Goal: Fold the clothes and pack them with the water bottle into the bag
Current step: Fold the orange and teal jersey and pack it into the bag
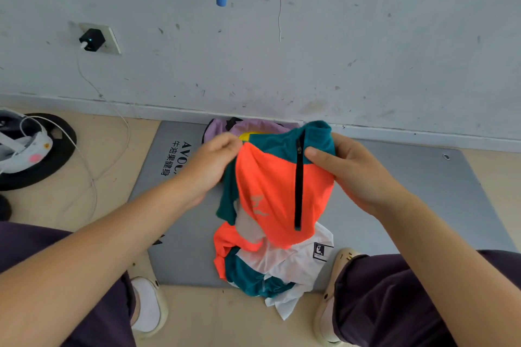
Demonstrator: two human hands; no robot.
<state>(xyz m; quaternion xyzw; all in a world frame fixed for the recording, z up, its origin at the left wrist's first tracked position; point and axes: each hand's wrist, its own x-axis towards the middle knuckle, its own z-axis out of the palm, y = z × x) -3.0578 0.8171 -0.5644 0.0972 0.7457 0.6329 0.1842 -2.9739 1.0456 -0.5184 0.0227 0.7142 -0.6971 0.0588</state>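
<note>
Mat (423, 194): a grey mat is lying on the floor against the wall, carrying the whole job; print near its left edge is reading "AVO…" with the Chinese characters 牛油果健身 beside it, the rest of the Latin word being covered by the left hand.
Progress: the folding is looking barely begun. One garment is being held up unfolded, nothing is showing as folded, and packing is still waiting.
Jacket (270, 191): an orange and teal top with a black zip is hanging from both hands above the mat, its lower part bunching on the mat; a faint pale logo on the orange panel is too blurred to read.
White garment (293, 265): it is lying crumpled under the jacket's hem; its small black label is showing a figure, the text being too small to read.
Bag (253, 124): a lilac bag is sitting at the wall behind the jacket, something yellow peeking from it; whether that is the water bottle I cannot tell.
Left hand (214, 160): its curled fingers are pinching the jacket's left upper edge.
Right hand (346, 166): its thumb and fingers are gripping the teal collar beside the zip.
</note>
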